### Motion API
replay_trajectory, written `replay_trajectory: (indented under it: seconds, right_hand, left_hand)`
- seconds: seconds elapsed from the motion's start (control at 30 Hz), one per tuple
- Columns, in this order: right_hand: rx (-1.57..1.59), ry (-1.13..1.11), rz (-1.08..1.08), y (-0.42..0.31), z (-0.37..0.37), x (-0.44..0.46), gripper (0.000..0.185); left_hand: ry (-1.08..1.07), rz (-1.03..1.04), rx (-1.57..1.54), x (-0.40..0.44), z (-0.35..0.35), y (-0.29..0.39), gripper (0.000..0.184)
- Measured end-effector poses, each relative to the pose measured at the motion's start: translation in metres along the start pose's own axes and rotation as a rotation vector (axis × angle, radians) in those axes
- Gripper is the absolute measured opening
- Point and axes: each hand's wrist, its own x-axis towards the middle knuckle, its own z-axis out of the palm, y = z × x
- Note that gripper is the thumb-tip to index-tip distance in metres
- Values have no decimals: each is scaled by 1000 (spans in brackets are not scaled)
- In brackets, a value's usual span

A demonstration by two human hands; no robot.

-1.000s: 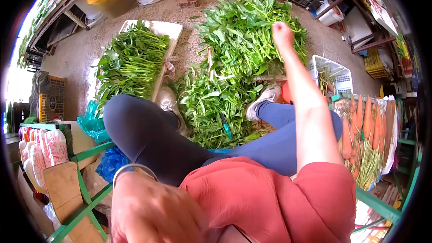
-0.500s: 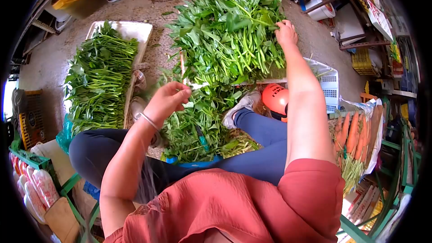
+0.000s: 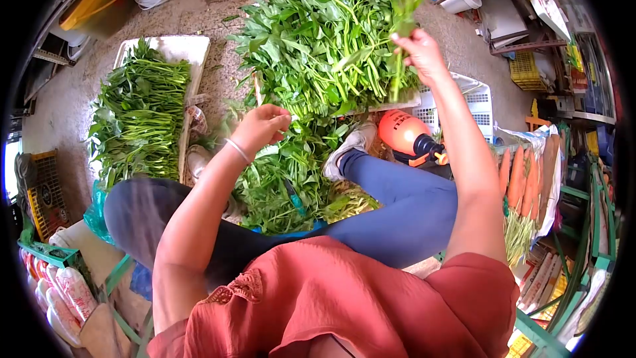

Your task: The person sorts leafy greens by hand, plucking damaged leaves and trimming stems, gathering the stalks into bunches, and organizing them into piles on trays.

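Observation:
My right hand [image 3: 423,53] pinches a leafy green stalk [image 3: 403,16], which looks like water spinach, at the right side of a big pile. That pile of leafy green stalks [image 3: 318,46] lies in front of me, its stems toward me. My left hand [image 3: 264,126], with a bracelet on the wrist, hovers near the pile's lower left edge. Its fingers are curled together, and I cannot see anything between them. Under it, between my legs, loose green leaves and stems [image 3: 291,179] heap up in a blue-rimmed container.
At left, bunched greens [image 3: 142,119] lie in a white foam tray [image 3: 192,50]. An orange spray bottle [image 3: 401,131] stands by my right foot, beside a white plastic crate [image 3: 478,103]. Carrots [image 3: 523,182] lie at right. Buckets [image 3: 99,3] stand at the back left.
My right hand has lifted a stalk up off the right edge of the pile. My left hand has moved slightly, its fingers still curled. The view has shifted a little.

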Motion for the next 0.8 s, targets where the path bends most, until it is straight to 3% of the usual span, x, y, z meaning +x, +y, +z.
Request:
replay_trajectory:
  seconds: [0.07,0.27,0.37,0.5,0.6,0.67,0.7,0.73,0.8]
  right_hand:
    - [-186,6,46,17,8,9,28]
    - [-74,138,-74,8,48,-1,30]
    - [-59,152,-305,10,65,-8,23]
    - [-110,187,-224,11,106,-46,22]
    - [-13,22,-180,15,148,-88,22]
    - [-17,0,-290,27,175,-105,22]
    - [152,-13,-194,28,185,-114,22]
    - [49,-52,-127,26,189,-121,22]
    - [254,-163,-75,40,198,-124,20]
  left_hand:
    - [-29,-23,-29,-3,7,6,18]
    - [-45,-13,-61,5,8,1,17]
    - [-22,-29,-109,5,4,2,16]
    - [45,51,-269,13,-1,-1,22]
    - [181,215,-369,12,0,8,34]
    - [219,191,-404,8,-4,17,35]
    - [222,192,-397,10,-8,15,30]
    - [229,221,-344,10,-10,12,26]
    - [222,247,-341,9,-14,8,26]
